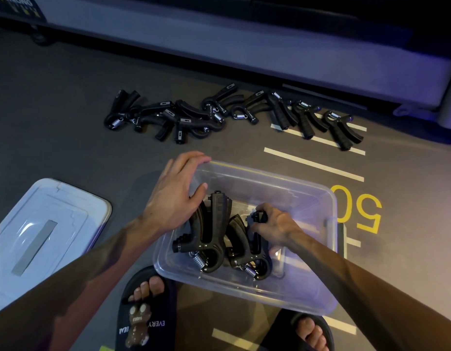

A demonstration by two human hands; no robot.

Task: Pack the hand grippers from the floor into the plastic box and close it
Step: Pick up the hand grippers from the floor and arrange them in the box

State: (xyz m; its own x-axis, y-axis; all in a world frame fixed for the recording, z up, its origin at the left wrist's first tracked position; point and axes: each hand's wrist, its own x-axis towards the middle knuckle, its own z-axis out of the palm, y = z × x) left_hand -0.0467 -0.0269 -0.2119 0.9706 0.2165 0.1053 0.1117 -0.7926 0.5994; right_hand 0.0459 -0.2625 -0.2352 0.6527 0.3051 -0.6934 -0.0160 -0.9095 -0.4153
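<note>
A clear plastic box sits open on the dark floor in front of me. Inside it lie black hand grippers with steel springs: one on the left and another to its right. My left hand rests on the box's far left corner, fingers over the rim and thumb inside. My right hand is inside the box and pinches the top of the right hand gripper. Several more black hand grippers lie in a row on the floor beyond the box, with others further right.
The box's white lid lies on the floor to the left. My two feet in black slides stand just below the box. A grey machine base runs along the back. White lines and a yellow "50" mark the floor at right.
</note>
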